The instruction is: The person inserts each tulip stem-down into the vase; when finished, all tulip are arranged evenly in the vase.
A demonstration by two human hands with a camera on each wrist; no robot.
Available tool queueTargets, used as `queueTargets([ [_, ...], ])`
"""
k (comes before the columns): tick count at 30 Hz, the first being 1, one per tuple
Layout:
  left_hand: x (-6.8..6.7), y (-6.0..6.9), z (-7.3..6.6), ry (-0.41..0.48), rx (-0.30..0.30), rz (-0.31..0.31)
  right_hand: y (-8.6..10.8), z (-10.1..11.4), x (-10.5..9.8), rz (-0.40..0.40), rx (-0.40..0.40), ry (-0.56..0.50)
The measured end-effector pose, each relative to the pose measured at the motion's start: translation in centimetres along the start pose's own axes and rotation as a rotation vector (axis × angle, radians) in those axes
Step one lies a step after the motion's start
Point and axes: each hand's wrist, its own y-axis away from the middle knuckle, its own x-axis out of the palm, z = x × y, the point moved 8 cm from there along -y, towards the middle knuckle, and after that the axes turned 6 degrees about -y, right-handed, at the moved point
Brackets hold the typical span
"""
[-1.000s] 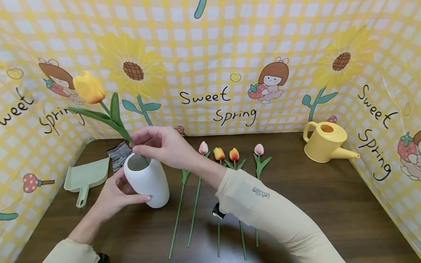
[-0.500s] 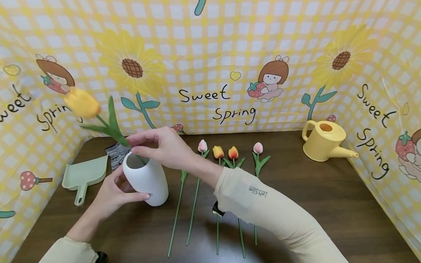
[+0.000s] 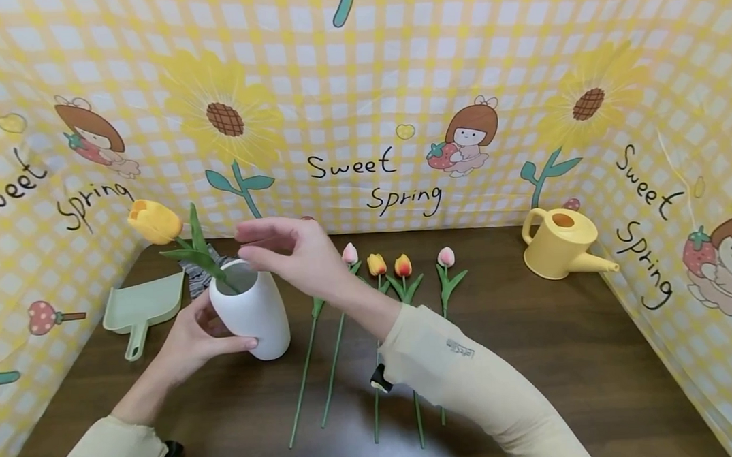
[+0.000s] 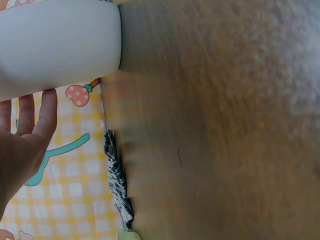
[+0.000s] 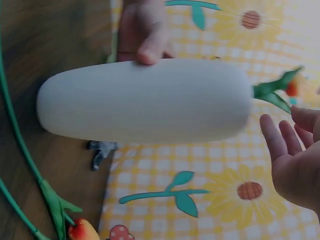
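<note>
A white vase stands on the brown table, left of the middle. My left hand grips its left side, thumb in front and the other fingers behind; the left wrist view shows fingertips against the vase. One yellow tulip leans left out of the vase mouth, its leaves at the rim and its lower stem hidden inside. My right hand hovers just right of the mouth, fingers loosely bent with nothing between them. In the right wrist view, this hand is apart from the vase, near the tulip's leaves.
Several tulips lie in a row on the table, among them a pink tulip and an orange-red tulip. A yellow watering can stands at the back right. A green dustpan and a grey cloth lie left of the vase.
The yellow tulip has gone down into the vase. My right hand has let go of its stem and moved slightly right. The left hand keeps its hold on the vase.
</note>
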Motion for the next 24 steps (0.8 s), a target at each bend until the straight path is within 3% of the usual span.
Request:
queueTargets([
  [3,0.1,0.0,0.0,0.010,0.004,-0.004,1.2,0.4,-1.5,-0.039,0.032,-0.120],
  [6,0.1,0.0,0.0,0.004,0.007,-0.012,2.6,0.7,-3.6,-0.066,0.060,-0.139],
  [15,-0.2,0.3,-0.4,0.001,0.007,-0.009,8.7,-0.9,-11.6,-0.158,0.206,0.001],
  [24,0.0,0.1,0.0,0.009,0.004,-0.008,16.4,-6.5,-18.6,-0.272,0.427,0.114],
])
